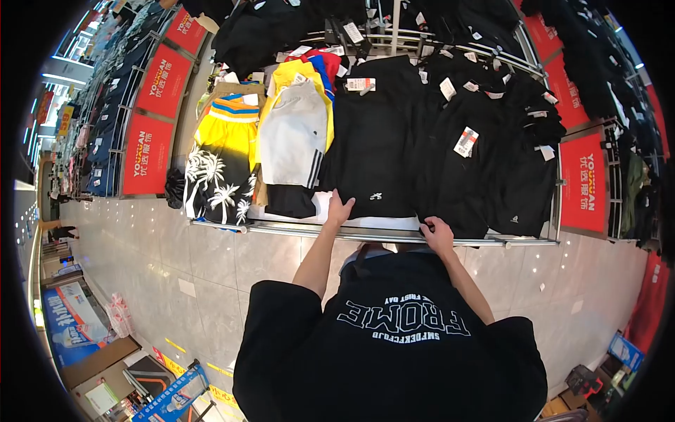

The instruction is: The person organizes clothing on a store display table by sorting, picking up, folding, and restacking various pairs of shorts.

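A pair of black shorts [376,141] lies flat on the display table, with a paper tag near its top and a small white logo near its hem. My left hand [340,209] is closed on the lower left corner of these shorts. At their lower right corner, my right hand [439,233] has its fingers curled on the hem. Grey shorts [292,133] with dark side stripes lie just left of them, over yellow ones. More black shorts [457,169] with a hanging tag overlap on the right.
Palm-print shorts [219,179] with a yellow top lie at the table's left end. A metal rail [295,229] runs along the near edge. Red sign panels [144,158] and clothes racks stand on both sides. Black garments [267,28] fill the far side. Boxes [74,323] sit lower left.
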Tool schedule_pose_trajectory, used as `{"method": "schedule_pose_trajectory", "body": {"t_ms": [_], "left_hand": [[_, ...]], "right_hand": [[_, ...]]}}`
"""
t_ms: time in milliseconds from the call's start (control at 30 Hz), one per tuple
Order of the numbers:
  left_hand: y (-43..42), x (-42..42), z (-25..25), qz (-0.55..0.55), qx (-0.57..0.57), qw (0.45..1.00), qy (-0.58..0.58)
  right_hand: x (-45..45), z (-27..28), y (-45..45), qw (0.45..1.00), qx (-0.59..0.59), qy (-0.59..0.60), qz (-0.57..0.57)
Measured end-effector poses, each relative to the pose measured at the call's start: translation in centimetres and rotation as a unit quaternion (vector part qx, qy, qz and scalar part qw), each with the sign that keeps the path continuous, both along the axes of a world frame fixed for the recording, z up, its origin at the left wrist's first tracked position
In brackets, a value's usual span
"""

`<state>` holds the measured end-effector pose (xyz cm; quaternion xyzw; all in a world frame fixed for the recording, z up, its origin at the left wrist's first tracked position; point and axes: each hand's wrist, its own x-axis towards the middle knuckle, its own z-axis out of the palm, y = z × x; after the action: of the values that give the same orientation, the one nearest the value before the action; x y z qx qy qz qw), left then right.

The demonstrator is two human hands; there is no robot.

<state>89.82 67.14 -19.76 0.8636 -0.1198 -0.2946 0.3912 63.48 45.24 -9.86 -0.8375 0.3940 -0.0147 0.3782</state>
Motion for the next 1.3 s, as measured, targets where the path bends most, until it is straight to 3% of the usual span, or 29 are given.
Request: {"method": "schedule_pose_trajectory", "body": {"t_ms": [67,100,133,267,333,400,433,467,533,600,667,733,767,867,933,1000,1033,1133,1200,1300], "left_hand": [[0.5,0.5,1.0,0.048,0.05,0.994,-0.089],[0.9,0.9,1.6,0.078,0.037,0.97,-0.226],[1.1,1.8,3.5,0.107,0.057,0.951,-0.284],[3.3,7.4,7.5,0.119,0.146,0.892,-0.412],[4.3,10.2,8.0,0.097,0.177,0.899,-0.388],[5.5,13.0,5.8,-0.069,0.143,0.969,-0.187],[5.7,14.3,2.8,-0.152,0.101,0.976,-0.119],[5.2,13.2,1.7,-0.165,0.09,0.98,-0.072],[4.0,10.3,1.8,-0.218,0.17,0.955,-0.11],[2.2,7.9,5.5,-0.181,0.219,0.955,-0.088],[2.4,7.0,5.0,-0.15,0.194,0.96,-0.135],[2.8,6.5,5.6,-0.151,0.291,0.933,-0.147],[3.4,5.7,5.8,-0.134,0.278,0.927,-0.214],[5.2,5.3,6.0,-0.076,0.281,0.946,-0.142],[6.2,5.0,6.8,-0.056,0.294,0.935,-0.19],[7.4,5.3,7.7,0.016,0.29,0.949,-0.126],[8.1,5.5,7.1,0.116,0.167,0.96,-0.193],[10.3,8.3,8.6,0.109,0.082,0.974,-0.183],[10.4,8.7,10.9,0.035,0.239,0.963,-0.119],[8.7,9.5,12.0,-0.023,0.263,0.946,-0.187]], "right_hand": [[-0.1,0.0,0.0,1.0,-0.001,0.002,0.002],[0.0,0.1,0.0,1.0,0.002,0.002,-0.001],[0.0,0.1,0.0,1.0,0.001,0.0,0.003],[0.0,0.2,0.1,1.0,-0.011,0.003,-0.004],[0.0,0.4,0.2,1.0,-0.001,0.007,-0.018],[-0.1,0.0,0.2,1.0,-0.004,0.002,-0.027],[-0.2,-0.2,0.3,0.999,-0.004,-0.001,-0.036],[-0.2,-0.1,0.4,0.999,-0.004,-0.001,-0.038],[0.0,0.2,0.5,0.999,-0.021,0.001,-0.043],[-0.1,0.1,0.6,0.999,-0.019,0.001,-0.048],[0.0,0.2,0.5,0.999,-0.018,0.002,-0.049],[-0.1,-0.1,0.4,0.999,-0.009,0.01,-0.045],[-0.2,-0.3,0.3,0.999,-0.005,0.01,-0.04],[0.0,-0.1,0.2,0.999,0.009,0.008,-0.029],[-0.1,-0.2,0.0,0.999,0.019,0.021,-0.017],[-0.1,-0.6,-0.1,0.999,0.026,0.014,-0.011],[-0.1,-0.5,-0.1,0.999,0.032,0.015,-0.009],[0.0,-0.8,-0.3,0.999,0.04,0.021,0.0],[-0.3,-1.4,0.0,0.999,-0.013,-0.031,0.006],[-0.3,-1.7,0.1,0.998,-0.037,-0.056,0.003]]}}
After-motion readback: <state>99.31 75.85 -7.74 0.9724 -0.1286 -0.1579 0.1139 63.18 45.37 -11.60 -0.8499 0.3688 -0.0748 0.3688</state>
